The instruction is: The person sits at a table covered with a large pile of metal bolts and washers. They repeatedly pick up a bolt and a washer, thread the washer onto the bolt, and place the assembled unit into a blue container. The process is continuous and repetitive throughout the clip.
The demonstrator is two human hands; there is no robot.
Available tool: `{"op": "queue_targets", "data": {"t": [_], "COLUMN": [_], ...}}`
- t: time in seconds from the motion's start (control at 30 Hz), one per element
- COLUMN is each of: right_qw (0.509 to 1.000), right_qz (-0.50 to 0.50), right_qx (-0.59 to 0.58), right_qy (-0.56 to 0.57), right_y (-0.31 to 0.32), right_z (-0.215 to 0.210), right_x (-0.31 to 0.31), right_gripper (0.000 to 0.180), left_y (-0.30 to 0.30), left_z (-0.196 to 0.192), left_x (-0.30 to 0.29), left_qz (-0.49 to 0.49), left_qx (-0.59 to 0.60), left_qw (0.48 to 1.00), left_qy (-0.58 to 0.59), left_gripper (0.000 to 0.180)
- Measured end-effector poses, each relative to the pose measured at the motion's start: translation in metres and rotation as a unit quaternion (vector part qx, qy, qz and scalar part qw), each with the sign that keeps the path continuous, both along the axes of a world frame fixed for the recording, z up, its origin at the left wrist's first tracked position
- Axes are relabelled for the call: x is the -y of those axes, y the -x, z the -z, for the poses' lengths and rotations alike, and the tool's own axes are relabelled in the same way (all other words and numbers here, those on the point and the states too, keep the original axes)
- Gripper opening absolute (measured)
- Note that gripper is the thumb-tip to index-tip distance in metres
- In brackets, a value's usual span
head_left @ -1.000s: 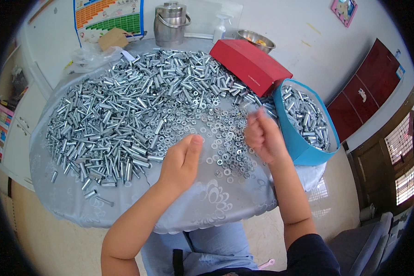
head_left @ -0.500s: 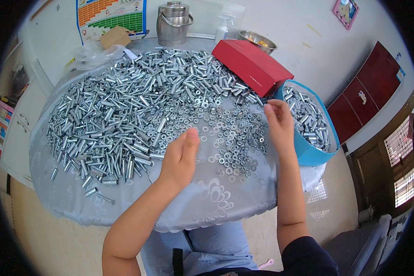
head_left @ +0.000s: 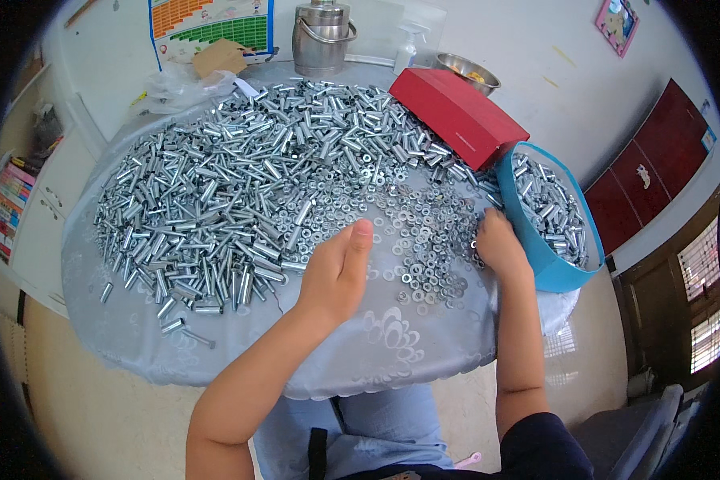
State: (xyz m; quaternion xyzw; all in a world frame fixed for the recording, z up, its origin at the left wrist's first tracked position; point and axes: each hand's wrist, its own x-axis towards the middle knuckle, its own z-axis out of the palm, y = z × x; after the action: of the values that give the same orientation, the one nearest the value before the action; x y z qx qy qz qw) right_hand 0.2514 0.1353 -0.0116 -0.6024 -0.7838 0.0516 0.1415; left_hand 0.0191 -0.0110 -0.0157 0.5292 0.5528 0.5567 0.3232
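Note:
A round table under a grey cloth (head_left: 376,352) carries a wide heap of short metal sleeves (head_left: 216,200) and a patch of small metal washers (head_left: 424,232). My left hand (head_left: 336,272) hovers at the near edge of the heap with fingers curled and thumb up; its palm is hidden. My right hand (head_left: 500,244) rests knuckles-up on the washers, right beside a blue tub (head_left: 548,268) that holds more metal sleeves. What the fingers of either hand hold cannot be seen.
A red flat box (head_left: 456,112) lies behind the blue tub. At the far edge stand a steel pot (head_left: 322,36), a steel bowl (head_left: 468,74), a spray bottle (head_left: 406,50) and a crumpled plastic bag (head_left: 180,80). Dark red cabinets (head_left: 656,176) stand to the right.
My right hand went from the washers up to the blue tub's rim, then came back down onto the washers beside it. My left hand drifted slightly right and stayed curled.

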Motion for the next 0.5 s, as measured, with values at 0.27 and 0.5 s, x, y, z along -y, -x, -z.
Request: {"op": "queue_targets", "data": {"t": [0.27, 0.5], "right_qw": [0.995, 0.995], "right_qz": [-0.006, -0.004], "right_qx": [0.09, 0.092], "right_qy": [-0.041, -0.024], "right_y": [0.0, -0.003], "right_z": [0.005, 0.01], "right_x": [0.005, 0.002], "right_gripper": [0.02, 0.017], "left_y": [0.009, 0.022], "left_z": [-0.013, -0.018], "left_x": [-0.002, -0.007], "left_qz": [-0.06, -0.139], "left_qx": [-0.069, -0.255], "left_qw": [0.996, 0.957], "left_qy": [-0.016, -0.012], "left_gripper": [0.048, 0.021]}}
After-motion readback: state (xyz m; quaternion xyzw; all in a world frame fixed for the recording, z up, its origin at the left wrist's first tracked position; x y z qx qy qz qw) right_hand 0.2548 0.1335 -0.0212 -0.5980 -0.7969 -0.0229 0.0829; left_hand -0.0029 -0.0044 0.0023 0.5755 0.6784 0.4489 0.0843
